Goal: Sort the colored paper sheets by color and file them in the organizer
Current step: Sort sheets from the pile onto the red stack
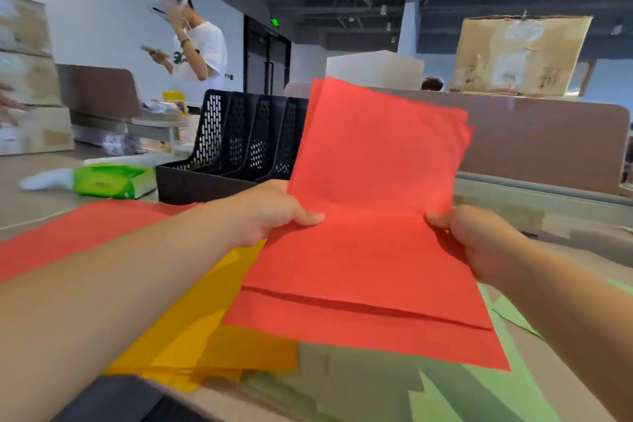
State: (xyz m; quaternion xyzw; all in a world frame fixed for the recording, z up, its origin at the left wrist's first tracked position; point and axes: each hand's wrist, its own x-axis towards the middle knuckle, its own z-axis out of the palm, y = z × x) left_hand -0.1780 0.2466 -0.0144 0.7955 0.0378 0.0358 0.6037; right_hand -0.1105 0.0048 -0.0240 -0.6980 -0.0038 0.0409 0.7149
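Red stack: a bundle of red sheets, lifted off the tabletop, its upper half bent upward along a crease between the two hands, edges not squared.
Step in hand: by my reading, the red pile is gathered and is being carried toward the organizer.
Next move: probably even the edges, tip the stack upright and slide it into one slot; all four slots look empty from here.
Left hand: pinching the stack's left edge, thumb on top, fingers hidden beneath, forearm reaching forward across the table.
Right hand: pinching the right edge at the crease, thumb on the paper, wrist turned inward.
Left on the tabletop: yellow sheets near the front edge, green sheets under the stack, one more red sheet at the left.
Organizer's place: toward the far edge, beside a green tissue pack.
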